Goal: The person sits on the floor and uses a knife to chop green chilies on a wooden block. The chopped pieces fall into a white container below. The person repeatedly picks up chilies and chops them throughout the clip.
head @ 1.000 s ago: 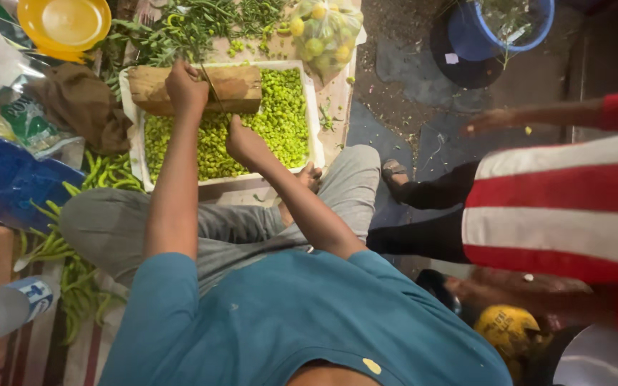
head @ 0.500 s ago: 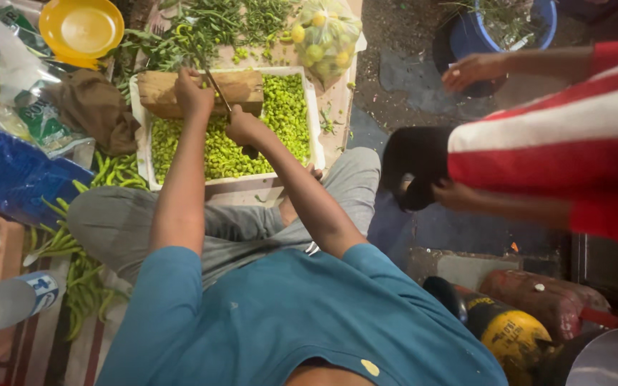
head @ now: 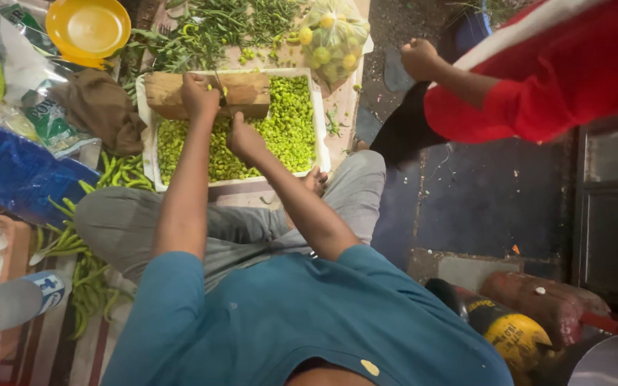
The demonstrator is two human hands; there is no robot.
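Wooden block point(head: 252, 93) across white tray point(head: 320, 121); left hand point(head: 200, 93) gripping block, right hand point(head: 244, 139) closed on knife point(head: 221, 86).

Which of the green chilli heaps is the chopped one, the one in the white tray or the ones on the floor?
The white tray holds the chopped chillies, small pale-green pieces; the long chillies beside it lie whole.

Yellow bowl point(head: 88, 28) top left; blue bag point(head: 16, 171); bagged limes point(head: 332, 39); plastic bottle point(head: 12, 304).

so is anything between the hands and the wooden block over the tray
Nothing visible: the left hand already rests on the wooden block; the right hand sits just short of it, above the chopped greens.
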